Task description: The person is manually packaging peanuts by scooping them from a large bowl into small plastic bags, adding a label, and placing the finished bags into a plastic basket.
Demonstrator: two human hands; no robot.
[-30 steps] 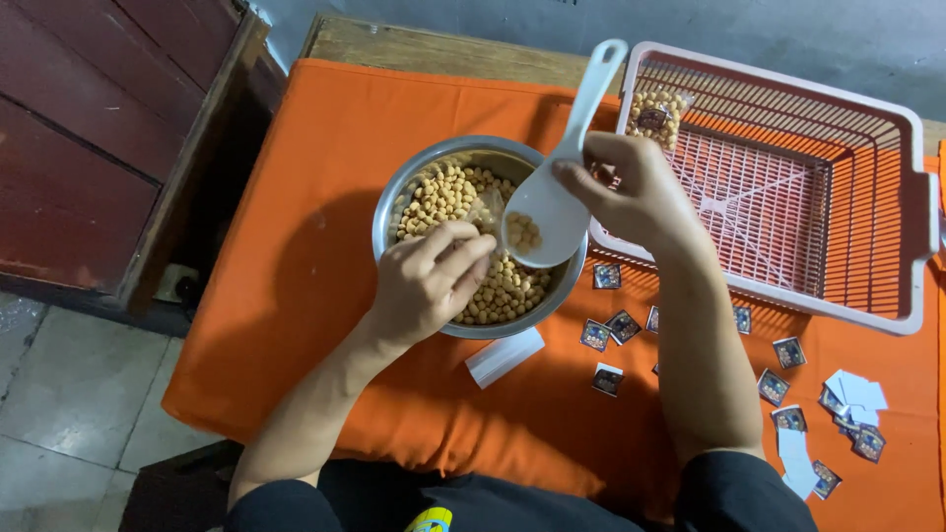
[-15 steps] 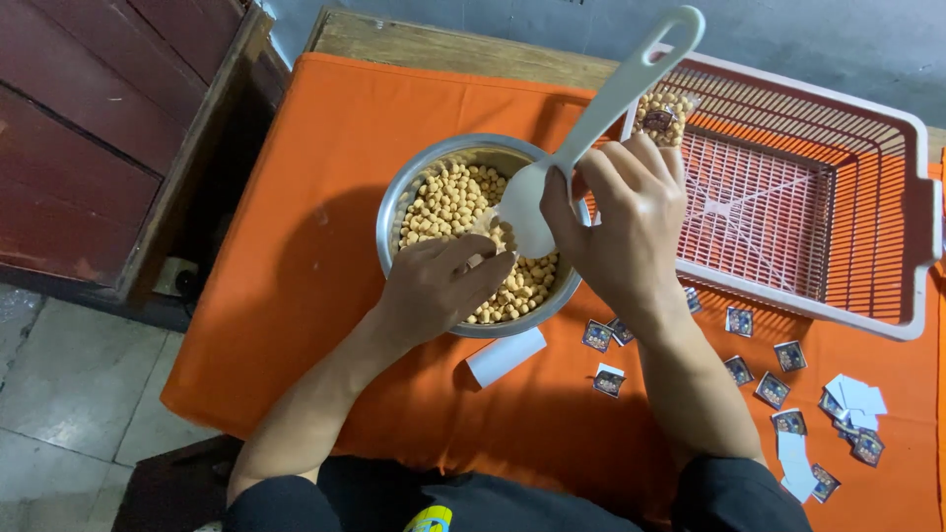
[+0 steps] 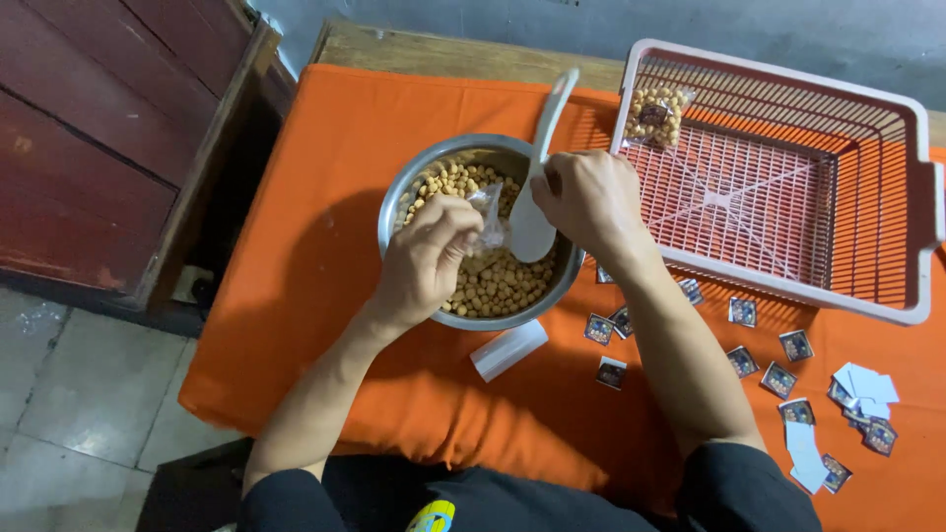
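Head camera view, looking down on a worktop (image 3: 325, 217) draped in orange cloth. At its centre sits a steel bowl (image 3: 399, 202) of round tan snack balls. The left hand (image 3: 426, 258) pinches a small clear plastic bag (image 3: 490, 215) by its mouth, holding it open just above the snacks. The right hand (image 3: 589, 200) is closed around the handle of a white plastic scoop (image 3: 532, 222), whose head is lowered into the bowl right beside the bag; whether the scoop carries any snacks cannot be told from this angle. To the right stands a pink plastic basket (image 3: 921, 236), with one filled snack packet (image 3: 655, 115) lying in its far-left corner. Small printed labels (image 3: 793, 347) lie scattered on the cloth near the basket, and a small white roll (image 3: 507, 349) lies just in front of the bowl. This looks like the filling step: the bag is being loaded from the bowl. The next move calls for a steady tilt of the scoop into the narrow bag mouth, without spilling.
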